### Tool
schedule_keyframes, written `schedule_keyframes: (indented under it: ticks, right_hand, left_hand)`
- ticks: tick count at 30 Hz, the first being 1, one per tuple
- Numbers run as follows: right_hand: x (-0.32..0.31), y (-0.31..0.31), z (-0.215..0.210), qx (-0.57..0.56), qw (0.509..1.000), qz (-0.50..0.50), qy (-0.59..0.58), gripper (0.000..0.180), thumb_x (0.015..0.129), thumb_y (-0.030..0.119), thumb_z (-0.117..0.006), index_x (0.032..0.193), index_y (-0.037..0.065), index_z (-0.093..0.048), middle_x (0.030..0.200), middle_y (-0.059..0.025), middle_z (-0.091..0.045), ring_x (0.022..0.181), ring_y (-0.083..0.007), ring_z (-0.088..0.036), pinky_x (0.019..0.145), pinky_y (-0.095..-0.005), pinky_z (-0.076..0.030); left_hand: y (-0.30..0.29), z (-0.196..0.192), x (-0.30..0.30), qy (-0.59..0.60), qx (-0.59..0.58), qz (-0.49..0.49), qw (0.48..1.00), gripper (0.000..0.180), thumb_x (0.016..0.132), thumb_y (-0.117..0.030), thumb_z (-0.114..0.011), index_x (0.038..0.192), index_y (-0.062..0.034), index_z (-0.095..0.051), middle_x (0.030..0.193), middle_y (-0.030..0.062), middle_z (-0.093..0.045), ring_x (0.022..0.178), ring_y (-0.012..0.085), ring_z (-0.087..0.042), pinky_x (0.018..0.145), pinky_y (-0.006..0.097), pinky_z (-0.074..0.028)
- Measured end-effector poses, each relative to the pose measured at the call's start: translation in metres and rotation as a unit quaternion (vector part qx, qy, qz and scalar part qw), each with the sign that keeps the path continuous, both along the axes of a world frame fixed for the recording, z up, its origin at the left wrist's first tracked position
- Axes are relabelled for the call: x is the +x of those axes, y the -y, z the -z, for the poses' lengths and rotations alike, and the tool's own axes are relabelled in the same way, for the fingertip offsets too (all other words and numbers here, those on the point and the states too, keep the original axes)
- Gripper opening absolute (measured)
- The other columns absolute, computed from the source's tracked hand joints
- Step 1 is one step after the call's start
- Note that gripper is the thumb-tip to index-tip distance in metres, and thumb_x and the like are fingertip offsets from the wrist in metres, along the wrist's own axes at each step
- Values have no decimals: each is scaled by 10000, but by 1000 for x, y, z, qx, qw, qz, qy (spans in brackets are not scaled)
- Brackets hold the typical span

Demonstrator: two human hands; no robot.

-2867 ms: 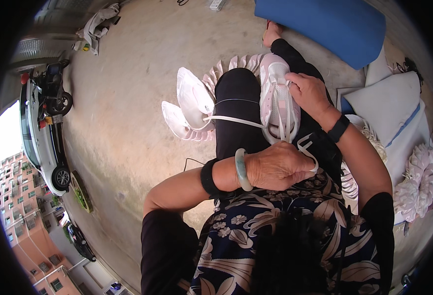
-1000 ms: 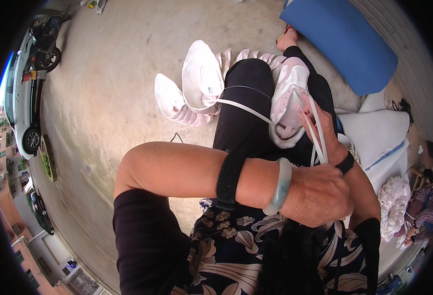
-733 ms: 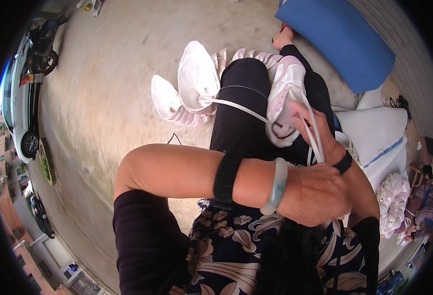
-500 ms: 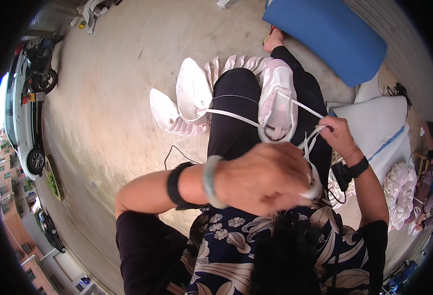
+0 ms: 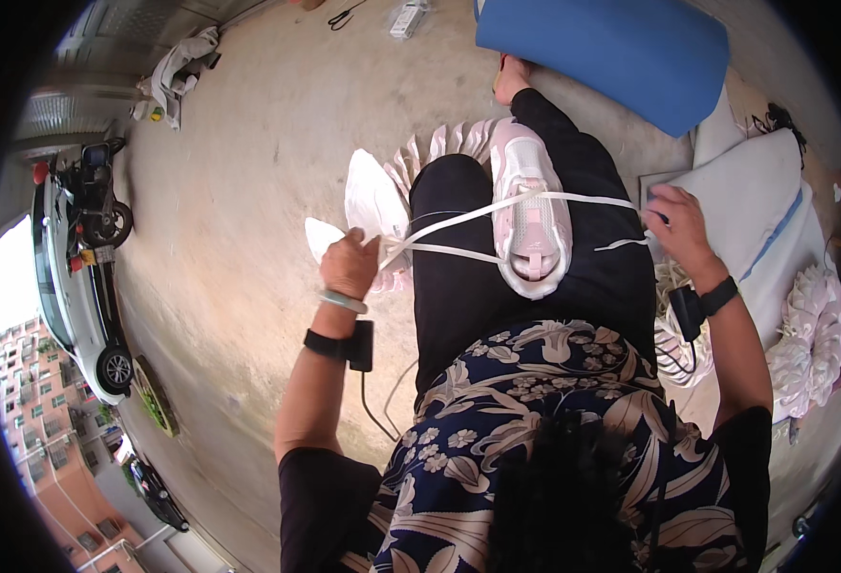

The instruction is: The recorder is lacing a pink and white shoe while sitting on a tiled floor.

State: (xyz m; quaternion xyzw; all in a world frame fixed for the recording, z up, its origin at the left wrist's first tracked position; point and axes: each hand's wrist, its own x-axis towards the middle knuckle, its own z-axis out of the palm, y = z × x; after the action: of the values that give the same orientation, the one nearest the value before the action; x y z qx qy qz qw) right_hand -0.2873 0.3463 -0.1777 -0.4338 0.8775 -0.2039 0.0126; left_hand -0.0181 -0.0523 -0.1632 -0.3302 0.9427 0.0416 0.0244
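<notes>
A pink and white sneaker upper [image 5: 532, 153] lies across my thighs, its opening toward me. White shoelace [image 5: 458, 218] runs from its eyelets out to both sides. My left hand [image 5: 351, 265], left of my knee, is closed around lace strands. To the right of the shoe my right hand [image 5: 676, 226] pinches the lace stretched toward it, fingers curled; a loose lace end hangs beside it. More pink and white uppers [image 5: 374, 196] stand in a row, curving around my left knee, partly hidden by my leg and left hand.
A blue rolled sheet [image 5: 611, 57] lies ahead to the right. White sheeting [image 5: 745, 215] and piled uppers [image 5: 807, 334] are at my right. Bundled pale pieces [image 5: 683, 325] sit by my right hip. A motorcycle [image 5: 100, 205] and white car [image 5: 62, 286] stand far left.
My left hand has swung from in front of my chest out to the left, carrying lace with it. My right hand stays at the right; the lace now spreads wide across the shoe.
</notes>
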Motion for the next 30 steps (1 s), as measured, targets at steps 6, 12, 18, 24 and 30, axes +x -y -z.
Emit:
schedule_keyframes:
  ticks: [6,12,18,24,30]
  right_hand:
    - [58,95,-22,-13,992,-110,55,699,678,366,-673,1205,-13,-414,1071,-134,-527,1084,-268,-450,1013,-501,-214]
    - [50,107,-9,32,991,-127,31,706,671,371,-680,1177,-41,-411,984,-127,-518,1052,-265,-450,1035,-509,-178]
    - [44,103,-8,-14,992,-108,69,678,665,355,-687,1169,-21,-432,988,-142,-536,992,-292,-498,985,-445,-299]
    - [38,89,-14,-88,984,-85,131,376,708,132,-634,1050,41,-509,889,-134,-558,743,-308,-583,667,-372,-484]
    - [30,62,-25,-30,989,-144,-32,197,698,18,-577,877,63,-509,744,-85,-472,639,-254,-575,531,-367,-460]
  left_hand:
    - [-98,-36,-82,-241,85,324,911,380,696,-236,-688,984,-11,-581,1030,148,-588,960,322,-545,845,416,-408]
    - [-121,-15,-107,-76,157,309,935,483,734,-204,-624,1135,16,-465,1019,189,-566,911,356,-560,774,436,-437]
    - [-117,-12,-113,-86,157,311,934,413,752,-170,-606,1107,10,-495,938,190,-583,799,343,-592,655,402,-488]
    - [-92,-25,-108,-101,200,331,916,303,778,-118,-595,1065,-35,-548,801,144,-612,697,321,-609,605,375,-491]
    - [-76,-36,-95,-78,65,372,923,255,766,-139,-631,1009,-80,-578,739,75,-603,571,266,-599,480,338,-480]
